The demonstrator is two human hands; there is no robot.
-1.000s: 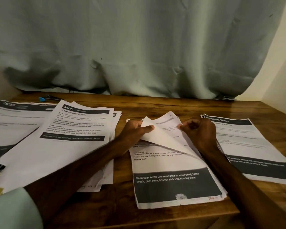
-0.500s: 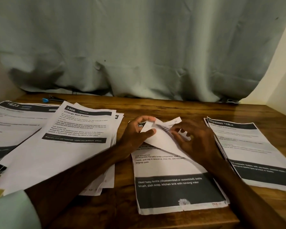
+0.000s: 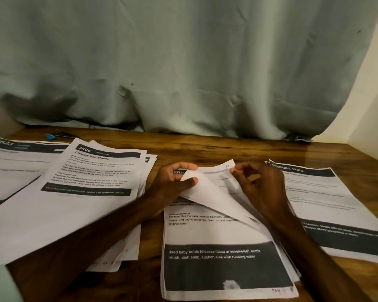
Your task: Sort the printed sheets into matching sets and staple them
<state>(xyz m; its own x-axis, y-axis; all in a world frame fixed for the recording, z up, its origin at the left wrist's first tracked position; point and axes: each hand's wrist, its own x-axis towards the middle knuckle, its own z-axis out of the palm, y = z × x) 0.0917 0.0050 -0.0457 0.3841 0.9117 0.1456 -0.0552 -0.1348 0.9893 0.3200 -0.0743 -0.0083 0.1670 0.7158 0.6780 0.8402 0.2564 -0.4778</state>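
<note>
Our left hand (image 3: 172, 184) pinches the top sheet (image 3: 207, 192) of the middle stack (image 3: 216, 232) between thumb and fingers (image 3: 183, 165), and its corner is peeled back. At the stack's far right corner, our right hand (image 3: 258, 188) curls its fingers and nips the page (image 3: 218, 171) beneath. The stack lies flat on the worktop (image 3: 205, 149).

The centre stack of printed sheets (image 3: 205, 234) lies flat, its top sheet (image 3: 210, 192) peeled diagonally back.

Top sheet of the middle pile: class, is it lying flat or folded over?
Folded over: the top sheet has its upper part bent back, blank underside showing, pinched by the left hand and right hand.
</note>
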